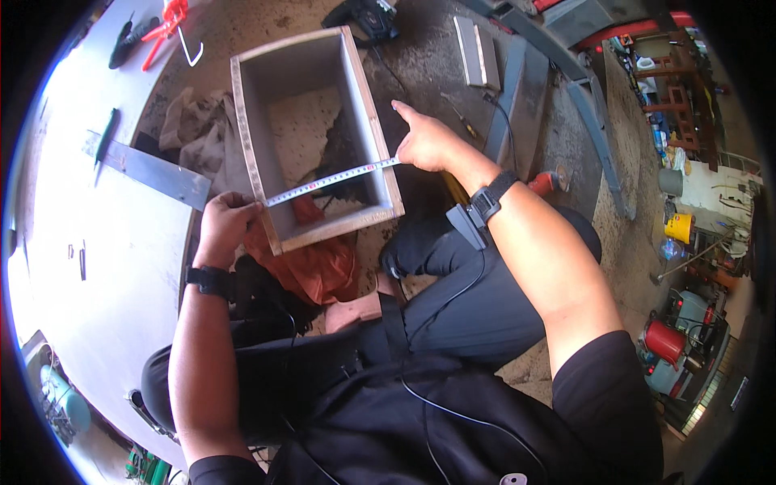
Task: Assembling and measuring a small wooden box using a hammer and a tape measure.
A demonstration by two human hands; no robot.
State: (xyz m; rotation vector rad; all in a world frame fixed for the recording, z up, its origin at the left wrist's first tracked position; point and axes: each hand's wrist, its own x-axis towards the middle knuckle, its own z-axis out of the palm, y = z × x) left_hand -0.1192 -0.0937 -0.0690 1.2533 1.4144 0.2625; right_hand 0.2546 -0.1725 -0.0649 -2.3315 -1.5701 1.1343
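In the head view, the left hand (226, 218) is almost closed. Its thumb and finger pinch together at the near-left end of a white measuring tape (333, 179), right by the box's left wall. The right hand (424, 141) is partly closed, with one finger sticking out toward the far left. Its other fingers curl in at the tape's right end, beside the right wall; I cannot tell what is tucked inside. The tape goes straight across the near part of the wooden box (246, 133), climbing a little to the right. The box's open side faces up. Its long way runs from far to near, leaning so the near end sits more right.
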